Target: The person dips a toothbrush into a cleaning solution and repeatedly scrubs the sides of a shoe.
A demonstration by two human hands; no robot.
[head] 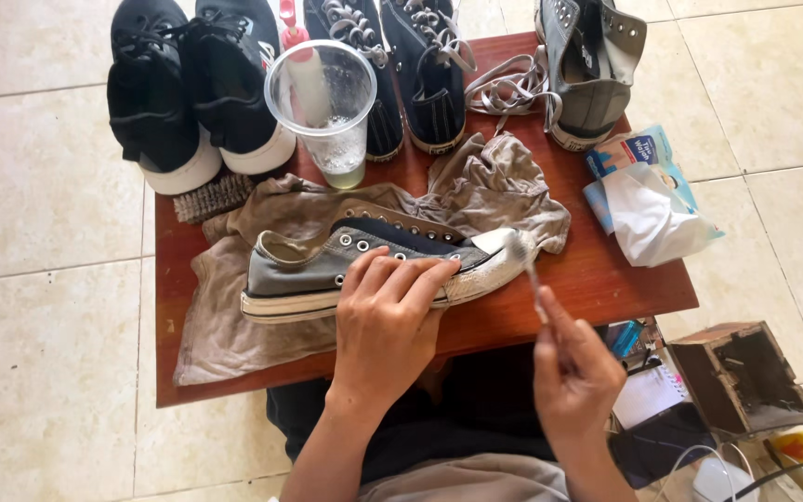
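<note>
Scrubbing is under way: the left hand (pixel 385 321) presses flat, fingers spread, on the grey sneaker (pixel 364 265) while the right hand (pixel 573 372) pinches a toothbrush (pixel 527 265) at its soapy toe; next calls for steady strokes.

Low reddish-brown wooden table (pixel 597 279), rectangular, standing on pale tiled floor (pixel 39 186). On it: a grey-brown cloth (pixel 225 325) spread from centre toward 8 o'clock, crumpled toward 2 o'clock; a grey low-top sneaker (pixel 327 270) on its side atop the cloth at centre; a clear plastic cup (pixel 327 102) with foamy liquid at 12 o'clock; a pair of black slip-on shoes (pixel 188 93) at 10 to 11 o'clock; a bristle brush (pixel 213 197) just below them at 9 o'clock; a pair of dark laced sneakers (pixel 420 65) at 12 to 1 o'clock; a grey high-top shoe (pixel 587 84) at 2 o'clock; a blue-and-white tissue pack (pixel 648 200) at 3 o'clock, overhanging the edge.
</note>
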